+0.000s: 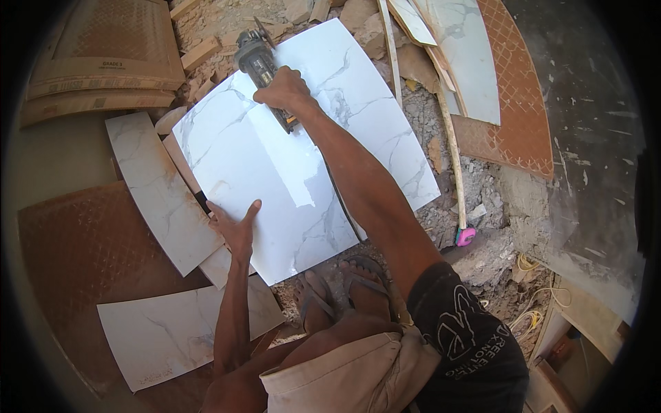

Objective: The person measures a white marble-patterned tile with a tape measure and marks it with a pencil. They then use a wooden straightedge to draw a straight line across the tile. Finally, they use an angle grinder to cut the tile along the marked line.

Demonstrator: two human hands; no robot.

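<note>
A large white tile (227, 165) with grey veins lies in front of my feet, with a dark cut line running up from its near edge and passing behind my right forearm. My right hand (286, 91) is closed around an angle grinder (256, 60) near the tile's far edge. The grinder's thin disc points away from me at the far end. At the tile's left edge, my left hand (236, 230) grips it, thumb on the top face and fingers at the side. Some of those fingertips are hidden.
Narrow tile offcuts (162, 189) and another tile piece (186, 330) lie left. Cardboard boxes (103, 76) stand far left. Rubble (420, 103), a wooden stick (451, 158) and a pink tape measure (466, 237) are right. Yellowish cord (530, 320) lies near the lower right.
</note>
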